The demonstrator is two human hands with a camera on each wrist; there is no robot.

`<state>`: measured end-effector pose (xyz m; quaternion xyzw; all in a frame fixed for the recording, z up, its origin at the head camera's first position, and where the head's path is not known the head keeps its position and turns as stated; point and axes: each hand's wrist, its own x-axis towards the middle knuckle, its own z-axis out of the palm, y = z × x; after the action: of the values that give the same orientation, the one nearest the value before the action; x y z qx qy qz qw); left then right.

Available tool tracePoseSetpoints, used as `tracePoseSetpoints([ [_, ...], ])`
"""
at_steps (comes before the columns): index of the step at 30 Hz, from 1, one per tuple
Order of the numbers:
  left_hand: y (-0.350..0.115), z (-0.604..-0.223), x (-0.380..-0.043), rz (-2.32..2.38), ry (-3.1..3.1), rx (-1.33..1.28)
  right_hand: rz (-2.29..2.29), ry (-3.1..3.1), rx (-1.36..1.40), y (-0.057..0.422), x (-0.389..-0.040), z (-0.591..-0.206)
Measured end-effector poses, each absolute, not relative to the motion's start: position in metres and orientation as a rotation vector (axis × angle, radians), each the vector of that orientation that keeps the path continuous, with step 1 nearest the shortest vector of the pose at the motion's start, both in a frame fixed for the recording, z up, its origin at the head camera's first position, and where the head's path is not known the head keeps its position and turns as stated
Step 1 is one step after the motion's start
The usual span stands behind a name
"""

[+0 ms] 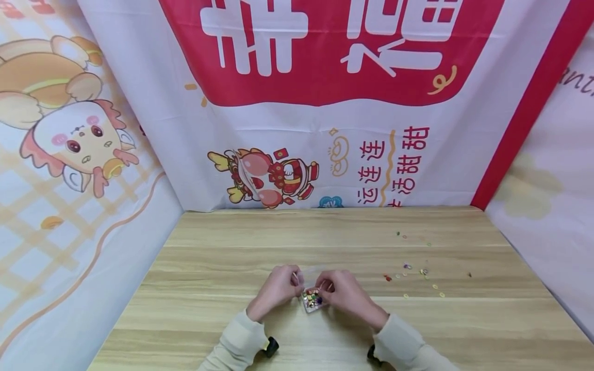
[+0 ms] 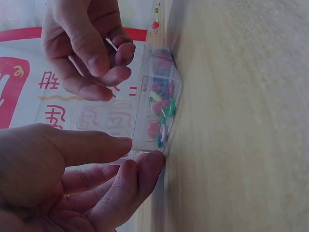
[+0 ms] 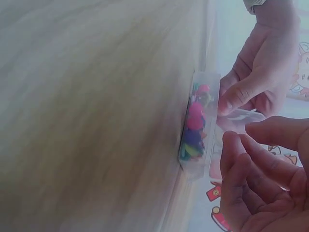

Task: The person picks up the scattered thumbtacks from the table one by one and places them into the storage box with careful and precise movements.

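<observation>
A small clear plastic box (image 1: pixel 312 305) of colourful thumbtacks stands on the table between the hands. In the left wrist view, tacks (image 2: pixel 161 108) with pink, green and white heads show through its wall. My left hand (image 1: pixel 281 285) holds the box by its near corner, thumb on the rim and fingertips below it. Its transparent lid (image 2: pixel 104 118) stands out from the box. My right hand (image 1: pixel 342 291) hovers by the open side, fingers loosely bent. A small gap separates thumb and index finger (image 3: pixel 231 145) in the right wrist view, where no tack shows between them.
Small coloured pieces (image 1: pixel 422 271) lie scattered on the right part of the wood-grain table (image 1: pixel 209 247), too small to identify surely. A printed cloth (image 1: pixel 287 121) hangs along the table's back edge, with more cloth on both sides.
</observation>
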<state>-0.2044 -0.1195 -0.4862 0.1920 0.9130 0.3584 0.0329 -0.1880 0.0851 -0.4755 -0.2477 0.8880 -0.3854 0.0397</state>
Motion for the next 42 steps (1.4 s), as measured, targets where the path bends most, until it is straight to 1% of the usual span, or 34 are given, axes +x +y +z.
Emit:
tracePoseSetpoints([
  [6, -0.120, -0.485, -0.204, 1.101, 2.798, 0.560, -1.168, 2.708, -0.724, 0.098, -0.183, -0.471],
  [14, -0.119, -0.485, -0.205, 1.101, 2.797, 0.581, -1.161, 2.749, -0.644, 0.122, -0.178, -0.465],
  [31, -0.117, -0.485, -0.207, 1.113, 2.780, 0.584, -1.117, 2.839, -0.540, 0.179, -0.183, -0.466],
  [42, -0.119, -0.487, -0.207, 1.105, 2.787, 0.582, -1.112, 2.854, -0.518, 0.200, -0.184, -0.470],
])
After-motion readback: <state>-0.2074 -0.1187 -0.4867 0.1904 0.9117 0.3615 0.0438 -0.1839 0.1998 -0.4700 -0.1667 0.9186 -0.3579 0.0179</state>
